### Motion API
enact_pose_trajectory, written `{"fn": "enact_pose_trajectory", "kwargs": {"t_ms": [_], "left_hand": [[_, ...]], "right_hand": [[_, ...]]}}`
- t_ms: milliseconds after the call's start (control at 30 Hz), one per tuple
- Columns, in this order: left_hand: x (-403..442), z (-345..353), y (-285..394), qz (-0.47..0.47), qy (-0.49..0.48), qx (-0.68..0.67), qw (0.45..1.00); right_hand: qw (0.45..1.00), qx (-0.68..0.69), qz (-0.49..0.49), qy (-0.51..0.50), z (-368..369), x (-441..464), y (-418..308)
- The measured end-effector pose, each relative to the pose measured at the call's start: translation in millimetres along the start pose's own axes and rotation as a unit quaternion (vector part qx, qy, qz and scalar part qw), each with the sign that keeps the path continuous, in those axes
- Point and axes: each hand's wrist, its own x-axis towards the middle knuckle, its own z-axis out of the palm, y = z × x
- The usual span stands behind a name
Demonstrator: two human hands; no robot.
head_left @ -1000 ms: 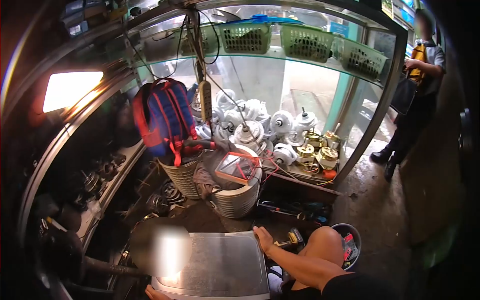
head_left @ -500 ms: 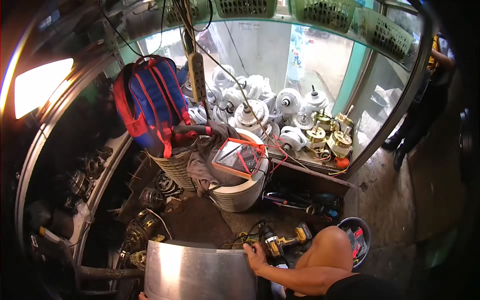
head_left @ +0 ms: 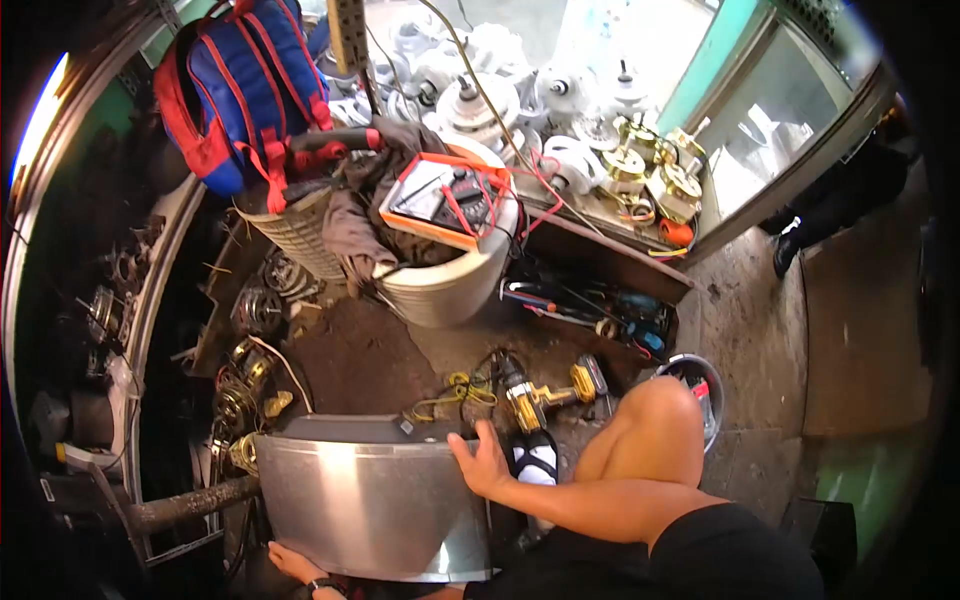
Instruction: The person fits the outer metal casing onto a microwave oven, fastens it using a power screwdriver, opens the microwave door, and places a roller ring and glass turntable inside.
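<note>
A wide silver metal panel point(head_left: 375, 510) with a dark top edge stands tilted in front of my body. My right hand point(head_left: 482, 462) rests on its upper right corner, fingers spread over the edge. At the lower left corner, my left hand point(head_left: 292, 563), with a dark band on the wrist, holds the panel from below; its fingertips are partly hidden. Just beyond the right hand, a yellow and black drill point(head_left: 540, 395) lies on the floor beside a yellow cord point(head_left: 455, 393).
A white ribbed bin point(head_left: 450, 290) carries cloth and a boxed multimeter point(head_left: 445, 200). A blue and red backpack point(head_left: 255, 85) sits at the left. Tools fill a wooden box point(head_left: 600, 310). A bucket point(head_left: 712, 385) stands by my knee. A person's dark-clothed legs point(head_left: 850, 195) show at the right.
The view has tilted down toward the floor. The panel has tipped more upright, and its dark upper edge now shows. Both hands remain on it.
</note>
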Motion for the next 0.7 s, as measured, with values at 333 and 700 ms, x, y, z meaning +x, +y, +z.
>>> {"fn": "enact_pose_trajectory", "kwargs": {"t_ms": [333, 700], "left_hand": [[-44.8, 6.5, 30.2, 0.245, 0.063, 0.254, 0.934], [-127.9, 34.0, 60.2, 0.494, -0.073, 0.195, 0.844]], "right_hand": [[0.883, -0.247, -0.142, -0.374, -154.9, 41.7, -107.9], [0.734, -0.514, -0.222, -0.384, -202.4, 145.1, 111.3]]}}
